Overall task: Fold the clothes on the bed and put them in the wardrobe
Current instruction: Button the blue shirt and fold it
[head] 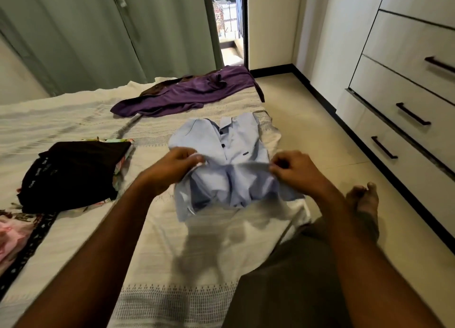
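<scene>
Shirt (231, 155) in pale blue is lying on the bed (73, 111) while I am pinching its lower fold with my left hand (177, 166) and right hand (293, 170), black folded clothes (73, 170) lying left, purple garment (187, 93) beyond.

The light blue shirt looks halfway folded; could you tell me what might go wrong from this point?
The light blue shirt lies near the bed's right edge, so its collar end might slip toward the floor. Its lower half hangs bunched between the left hand and right hand, which each pinch a side, so the fold may land creased or lopsided. The purple garment beyond already drapes over the far corner and could slide off.
</scene>
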`<action>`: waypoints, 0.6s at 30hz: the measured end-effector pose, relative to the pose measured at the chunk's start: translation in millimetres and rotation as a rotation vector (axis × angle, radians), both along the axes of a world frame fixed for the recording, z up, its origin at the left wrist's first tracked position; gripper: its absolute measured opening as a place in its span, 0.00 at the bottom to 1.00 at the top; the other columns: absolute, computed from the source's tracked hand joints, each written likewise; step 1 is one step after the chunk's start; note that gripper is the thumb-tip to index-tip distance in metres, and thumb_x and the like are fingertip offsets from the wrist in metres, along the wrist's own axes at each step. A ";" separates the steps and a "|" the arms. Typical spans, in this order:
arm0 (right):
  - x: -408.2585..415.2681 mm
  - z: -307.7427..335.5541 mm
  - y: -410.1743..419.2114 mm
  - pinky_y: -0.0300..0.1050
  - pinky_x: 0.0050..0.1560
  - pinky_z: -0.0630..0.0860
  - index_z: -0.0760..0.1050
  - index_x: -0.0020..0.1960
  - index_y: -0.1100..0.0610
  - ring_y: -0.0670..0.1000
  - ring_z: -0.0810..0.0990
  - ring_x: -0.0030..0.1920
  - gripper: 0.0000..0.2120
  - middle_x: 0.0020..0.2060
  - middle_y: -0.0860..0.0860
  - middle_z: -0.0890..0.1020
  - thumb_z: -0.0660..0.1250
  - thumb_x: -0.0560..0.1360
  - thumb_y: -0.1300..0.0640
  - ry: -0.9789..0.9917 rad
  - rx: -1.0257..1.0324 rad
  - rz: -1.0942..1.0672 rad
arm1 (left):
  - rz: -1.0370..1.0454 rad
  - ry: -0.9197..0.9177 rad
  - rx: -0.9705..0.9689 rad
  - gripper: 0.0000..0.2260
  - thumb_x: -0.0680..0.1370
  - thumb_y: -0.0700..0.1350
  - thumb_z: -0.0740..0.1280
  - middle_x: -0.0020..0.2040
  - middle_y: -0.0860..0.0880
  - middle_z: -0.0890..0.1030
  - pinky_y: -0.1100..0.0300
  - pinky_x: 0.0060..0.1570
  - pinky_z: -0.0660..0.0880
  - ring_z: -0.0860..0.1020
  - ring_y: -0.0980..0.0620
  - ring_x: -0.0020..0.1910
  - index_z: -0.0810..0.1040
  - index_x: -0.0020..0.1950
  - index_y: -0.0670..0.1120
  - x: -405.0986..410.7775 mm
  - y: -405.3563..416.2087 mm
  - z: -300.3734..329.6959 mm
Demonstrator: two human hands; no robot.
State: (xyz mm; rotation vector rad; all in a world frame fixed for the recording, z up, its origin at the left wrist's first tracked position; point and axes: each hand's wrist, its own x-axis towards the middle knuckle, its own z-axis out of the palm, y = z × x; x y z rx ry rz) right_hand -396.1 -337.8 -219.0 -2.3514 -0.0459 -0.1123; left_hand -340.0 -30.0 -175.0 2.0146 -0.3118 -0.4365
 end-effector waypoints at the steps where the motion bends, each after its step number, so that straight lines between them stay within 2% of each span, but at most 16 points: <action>1: 12.6 11.1 9.0 0.47 0.47 0.76 0.82 0.45 0.57 0.51 0.80 0.42 0.03 0.41 0.53 0.84 0.70 0.77 0.59 -0.098 0.014 -0.109 | 0.118 -0.078 -0.016 0.11 0.83 0.45 0.65 0.37 0.45 0.79 0.60 0.36 0.71 0.77 0.52 0.35 0.80 0.44 0.42 8.3 -11.2 13.1; 2: 23.9 26.9 19.6 0.49 0.48 0.78 0.81 0.47 0.58 0.51 0.80 0.42 0.04 0.42 0.54 0.84 0.68 0.78 0.59 -0.221 0.059 -0.196 | 0.242 -0.148 -0.088 0.11 0.83 0.42 0.63 0.35 0.48 0.78 0.63 0.32 0.71 0.76 0.56 0.32 0.79 0.43 0.44 15.4 -22.5 30.7; 4: 35.4 63.8 40.3 0.50 0.46 0.79 0.79 0.49 0.59 0.52 0.81 0.42 0.04 0.42 0.54 0.83 0.66 0.80 0.59 -0.558 0.165 -0.331 | 0.414 -0.357 -0.317 0.12 0.83 0.40 0.60 0.38 0.50 0.78 0.65 0.36 0.72 0.76 0.59 0.34 0.77 0.43 0.48 18.4 -44.0 69.0; 6: 34.6 89.1 56.9 0.45 0.42 0.78 0.78 0.49 0.59 0.51 0.80 0.40 0.05 0.40 0.53 0.82 0.66 0.80 0.58 -0.851 0.226 -0.435 | 0.438 -0.592 -0.427 0.11 0.85 0.45 0.59 0.43 0.49 0.78 0.65 0.41 0.72 0.76 0.59 0.40 0.78 0.45 0.49 11.2 -53.4 89.0; 7: 32.2 93.7 64.7 0.44 0.42 0.78 0.77 0.49 0.58 0.51 0.81 0.40 0.06 0.40 0.52 0.82 0.65 0.81 0.56 -0.881 0.225 -0.465 | 0.390 -0.671 -0.403 0.11 0.85 0.46 0.60 0.42 0.49 0.78 0.65 0.41 0.72 0.75 0.59 0.40 0.79 0.46 0.46 7.1 -55.6 88.4; 8: 28.5 89.0 71.5 0.46 0.41 0.79 0.77 0.49 0.57 0.52 0.82 0.40 0.08 0.40 0.52 0.82 0.64 0.81 0.54 -0.788 0.202 -0.470 | 0.330 -0.696 -0.344 0.12 0.85 0.47 0.61 0.40 0.48 0.77 0.65 0.38 0.72 0.74 0.58 0.38 0.78 0.46 0.42 0.8 -57.9 77.7; 9: 25.1 77.8 77.9 0.49 0.41 0.79 0.77 0.49 0.56 0.54 0.82 0.42 0.09 0.41 0.53 0.83 0.63 0.81 0.52 -0.598 0.148 -0.459 | 0.285 -0.671 -0.291 0.13 0.84 0.46 0.63 0.37 0.48 0.75 0.64 0.36 0.71 0.73 0.58 0.36 0.78 0.44 0.40 -5.8 -59.2 59.2; 11: 8.0 41.2 89.1 0.46 0.40 0.72 0.78 0.48 0.55 0.58 0.81 0.45 0.07 0.43 0.55 0.83 0.65 0.80 0.52 -0.192 0.080 -0.433 | 0.236 -0.538 -0.259 0.16 0.82 0.48 0.66 0.32 0.50 0.72 0.60 0.33 0.69 0.71 0.58 0.32 0.74 0.36 0.42 -22.8 -62.0 12.2; 12: -4.4 22.5 94.3 0.44 0.41 0.69 0.78 0.47 0.54 0.59 0.81 0.46 0.06 0.43 0.55 0.83 0.66 0.79 0.52 -0.076 0.115 -0.430 | 0.237 -0.443 -0.277 0.16 0.81 0.48 0.68 0.30 0.52 0.72 0.61 0.32 0.68 0.70 0.59 0.31 0.73 0.34 0.44 -33.6 -64.2 -11.9; 14: -28.5 -8.1 103.0 0.44 0.41 0.69 0.79 0.45 0.53 0.58 0.80 0.44 0.04 0.41 0.53 0.83 0.68 0.77 0.53 0.023 0.226 -0.470 | 0.262 -0.241 -0.338 0.13 0.80 0.43 0.70 0.29 0.54 0.76 0.65 0.32 0.69 0.73 0.60 0.30 0.77 0.35 0.46 -57.5 -68.8 -49.6; 15: -40.4 -21.3 107.1 0.45 0.41 0.71 0.79 0.43 0.53 0.57 0.80 0.43 0.05 0.40 0.51 0.83 0.69 0.76 0.54 0.048 0.271 -0.504 | 0.259 -0.159 -0.365 0.09 0.79 0.40 0.71 0.32 0.53 0.80 0.65 0.34 0.71 0.76 0.58 0.32 0.81 0.39 0.44 -70.7 -69.7 -64.1; 17: -57.2 -39.6 110.7 0.48 0.43 0.77 0.80 0.42 0.54 0.54 0.81 0.43 0.05 0.39 0.50 0.84 0.70 0.76 0.54 0.068 0.372 -0.533 | 0.239 -0.042 -0.437 0.03 0.77 0.36 0.71 0.40 0.46 0.86 0.59 0.41 0.78 0.83 0.51 0.39 0.85 0.47 0.41 -92.2 -72.4 -80.1; 18: -60.9 -42.9 110.6 0.48 0.44 0.78 0.80 0.41 0.52 0.53 0.82 0.43 0.06 0.39 0.48 0.84 0.70 0.76 0.54 0.072 0.413 -0.537 | 0.237 0.010 -0.481 0.05 0.76 0.35 0.72 0.44 0.43 0.86 0.54 0.45 0.80 0.85 0.47 0.43 0.86 0.50 0.41 -99.4 -72.9 -84.4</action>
